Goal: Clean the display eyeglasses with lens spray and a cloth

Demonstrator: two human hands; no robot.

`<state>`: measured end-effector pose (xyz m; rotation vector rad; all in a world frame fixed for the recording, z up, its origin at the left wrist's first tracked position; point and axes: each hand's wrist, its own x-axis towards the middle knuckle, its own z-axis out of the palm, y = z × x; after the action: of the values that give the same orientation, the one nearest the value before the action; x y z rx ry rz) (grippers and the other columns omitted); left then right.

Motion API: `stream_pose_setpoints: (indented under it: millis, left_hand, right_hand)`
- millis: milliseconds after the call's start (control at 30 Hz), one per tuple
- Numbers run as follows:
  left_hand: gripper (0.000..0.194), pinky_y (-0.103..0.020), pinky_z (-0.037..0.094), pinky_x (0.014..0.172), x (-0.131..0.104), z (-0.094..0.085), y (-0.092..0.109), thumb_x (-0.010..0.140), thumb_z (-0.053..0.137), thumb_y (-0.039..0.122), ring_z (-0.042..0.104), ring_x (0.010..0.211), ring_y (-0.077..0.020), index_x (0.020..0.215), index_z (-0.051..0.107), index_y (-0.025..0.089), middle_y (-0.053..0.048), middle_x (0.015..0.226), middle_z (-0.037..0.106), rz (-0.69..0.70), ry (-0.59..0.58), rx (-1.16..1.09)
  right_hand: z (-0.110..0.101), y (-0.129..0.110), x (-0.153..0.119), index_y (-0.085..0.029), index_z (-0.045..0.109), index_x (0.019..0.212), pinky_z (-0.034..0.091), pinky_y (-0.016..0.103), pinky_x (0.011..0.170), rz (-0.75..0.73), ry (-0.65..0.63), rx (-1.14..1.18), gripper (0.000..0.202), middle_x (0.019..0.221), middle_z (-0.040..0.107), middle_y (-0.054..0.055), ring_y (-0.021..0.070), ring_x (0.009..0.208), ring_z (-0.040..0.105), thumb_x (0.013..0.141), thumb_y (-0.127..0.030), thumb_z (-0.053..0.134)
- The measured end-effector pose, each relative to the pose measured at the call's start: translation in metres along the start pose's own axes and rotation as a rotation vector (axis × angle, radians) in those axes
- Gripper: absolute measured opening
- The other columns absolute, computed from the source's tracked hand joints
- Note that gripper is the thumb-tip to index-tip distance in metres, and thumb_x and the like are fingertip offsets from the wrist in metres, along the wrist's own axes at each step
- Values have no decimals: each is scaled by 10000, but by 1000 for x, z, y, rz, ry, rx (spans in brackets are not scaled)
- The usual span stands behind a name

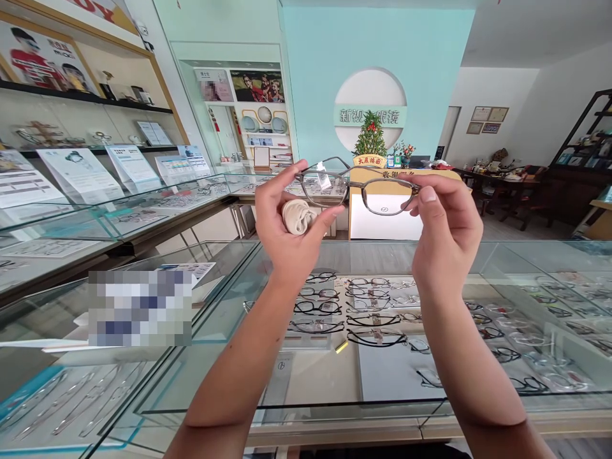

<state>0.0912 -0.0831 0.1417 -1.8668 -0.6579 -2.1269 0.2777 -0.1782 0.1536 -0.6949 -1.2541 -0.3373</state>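
A pair of grey-framed eyeglasses (354, 185) is held up in front of me, above the glass counter. A white printed sticker (324, 179) is on its left lens. My right hand (444, 223) pinches the right end of the frame near the hinge, between thumb and fingers. In the palm of my left hand (289, 236) sits a bunched, cream-coloured cloth (297, 217). The index finger and thumb of that hand reach around the left lens, at the upper corner and lower rim. The other left fingers are mostly hidden behind the cloth.
Below my arms, a glass display counter (315, 389) holds rows of eyeglasses (318, 308). More cases run along the left, with standing leaflets (79, 175) on top. A blurred-out patch (140, 309) lies at the left. Behind stands a reception desk (382, 223) with a potted plant (370, 137).
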Motion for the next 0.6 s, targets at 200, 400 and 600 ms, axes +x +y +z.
stream_pose_setpoints:
  millis: [200, 400, 600]
  left_hand:
    - [756, -459, 653, 856, 0, 1, 0, 901, 873, 615, 743, 1043, -243, 1500, 500, 343, -105, 1547, 661, 29, 18, -80]
    - [737, -444, 650, 885, 0, 4, -1, 895, 880, 615, 742, 1043, -235, 1484, 529, 344, -87, 1507, 688, 62, 11, -165]
    - [757, -514, 648, 1026, 0, 4, 0, 887, 887, 616, 734, 1208, -291, 1503, 532, 356, -87, 1510, 684, 53, 2, -176]
  right_hand:
    - [0, 7, 1, -285, 735, 1231, 637, 465, 859, -29, 12, 125, 253, 1202, 744, 72, 230, 978, 764, 1141, -439, 555]
    - [1, 7, 1, -294, 761, 1192, 637, 415, 874, 26, 31, 284, 199, 1176, 713, 50, 200, 962, 753, 1122, -427, 630]
    - [-1, 10, 0, -313, 744, 1240, 646, 442, 901, 74, 0, 313, 222, 1223, 700, 64, 222, 1033, 753, 1123, -455, 618]
